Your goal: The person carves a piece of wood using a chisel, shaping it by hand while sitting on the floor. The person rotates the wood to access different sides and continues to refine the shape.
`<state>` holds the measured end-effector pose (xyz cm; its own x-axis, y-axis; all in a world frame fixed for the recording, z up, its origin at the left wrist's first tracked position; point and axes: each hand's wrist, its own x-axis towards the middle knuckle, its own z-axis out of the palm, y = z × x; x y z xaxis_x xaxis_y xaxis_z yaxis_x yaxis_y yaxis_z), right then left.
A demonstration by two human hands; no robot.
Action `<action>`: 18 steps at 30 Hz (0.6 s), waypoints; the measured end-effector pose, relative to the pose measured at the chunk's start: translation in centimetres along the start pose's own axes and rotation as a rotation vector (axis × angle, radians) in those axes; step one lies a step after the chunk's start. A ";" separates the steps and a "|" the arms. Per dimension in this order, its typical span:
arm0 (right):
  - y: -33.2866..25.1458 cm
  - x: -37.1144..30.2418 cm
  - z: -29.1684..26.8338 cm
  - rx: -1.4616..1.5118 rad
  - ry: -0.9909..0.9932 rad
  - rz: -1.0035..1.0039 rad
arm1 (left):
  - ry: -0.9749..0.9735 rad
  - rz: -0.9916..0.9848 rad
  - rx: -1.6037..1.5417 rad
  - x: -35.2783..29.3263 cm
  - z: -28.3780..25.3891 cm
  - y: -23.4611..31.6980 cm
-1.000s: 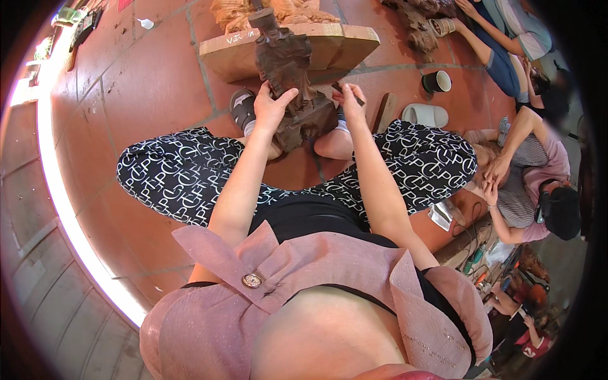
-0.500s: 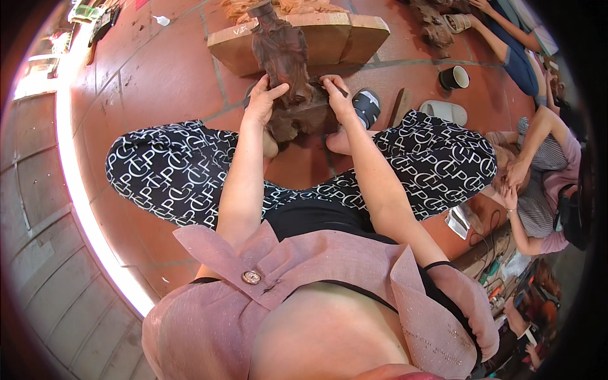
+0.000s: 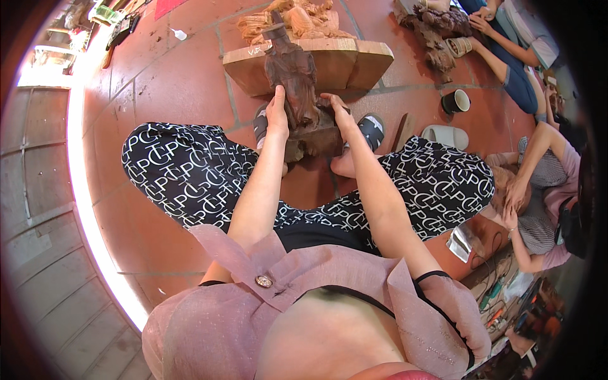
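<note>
At the near edge of the slab (image 3: 373, 62), between the sandals (image 3: 372, 130), the dark statue (image 3: 296, 79) is held upright, seemingly clasped from both sides for steadiness: the left hand (image 3: 277, 117) grips its left side, thumb up, fingers hidden, while the right hand (image 3: 341, 117) curls on the base's right side, whether around anything else one cannot tell. Beyond, the orange carving (image 3: 305, 20) sits on the slab, whose breadth likely keeps it stable.

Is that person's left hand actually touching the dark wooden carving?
Touching. The head view shows the left hand pressed along the left side of the dark wooden carving, with no gap at the palm.
</note>
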<state>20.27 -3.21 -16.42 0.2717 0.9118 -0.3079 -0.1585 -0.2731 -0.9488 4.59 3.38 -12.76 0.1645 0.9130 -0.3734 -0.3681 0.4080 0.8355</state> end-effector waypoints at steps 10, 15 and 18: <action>2.4 1.8 -0.6 0.210 -0.051 0.162 | -0.005 0.088 0.004 -0.1 -0.5 0.0; 3.2 2.2 -0.7 0.193 -0.107 0.181 | -0.069 -0.013 -0.001 0.4 -0.6 -0.7; 3.3 2.5 -0.2 0.180 -0.105 0.190 | -0.069 -0.026 -0.100 1.1 -0.6 -1.0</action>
<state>20.64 -1.91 -20.36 0.1228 0.8786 -0.4616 -0.3661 -0.3922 -0.8439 4.61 3.95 -14.20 0.2368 0.9014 -0.3624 -0.4518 0.4324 0.7803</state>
